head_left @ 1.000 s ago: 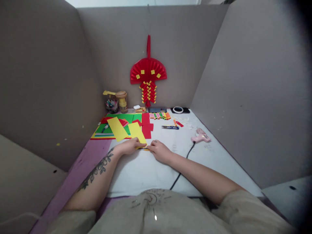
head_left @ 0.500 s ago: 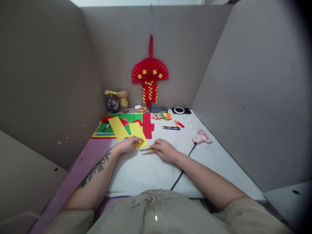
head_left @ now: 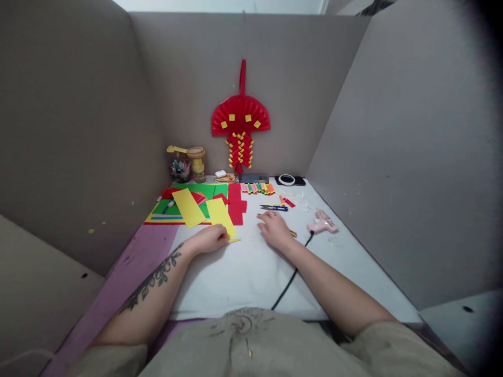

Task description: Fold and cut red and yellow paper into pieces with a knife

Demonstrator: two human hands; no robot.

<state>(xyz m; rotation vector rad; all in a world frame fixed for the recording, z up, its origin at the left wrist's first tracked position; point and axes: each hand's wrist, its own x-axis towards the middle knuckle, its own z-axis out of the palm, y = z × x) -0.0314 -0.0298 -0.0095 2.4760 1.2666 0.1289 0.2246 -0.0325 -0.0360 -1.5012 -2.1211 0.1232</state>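
Observation:
My left hand (head_left: 210,238) is closed, its fingers curled at the near end of a yellow paper sheet (head_left: 220,212). A narrow yellow paper strip (head_left: 234,240) sticks out from its fingertips. My right hand (head_left: 274,229) lies palm down on the white tabletop, with its fingers somewhat apart. Beneath it is a slim tool, mostly covered; only a dark tip and a yellowish end (head_left: 293,233) show, and I cannot make out its kind. Just beyond the right fingers lie blue-handled thread snips (head_left: 280,208).
A pink glue gun (head_left: 323,223) with a black cord lies right. Coloured paper sheets (head_left: 204,189) are stacked left, with small paper rolls (head_left: 257,188) behind. A tape roll (head_left: 286,179) rests on a dark phone-like slab. A red paper fan ornament (head_left: 241,116) hangs on the back partition.
My right hand has moved forward and right, carrying the slim tool away from the yellow sheet, and its fingers have spread. A narrow yellow strip now shows at my left fingertips.

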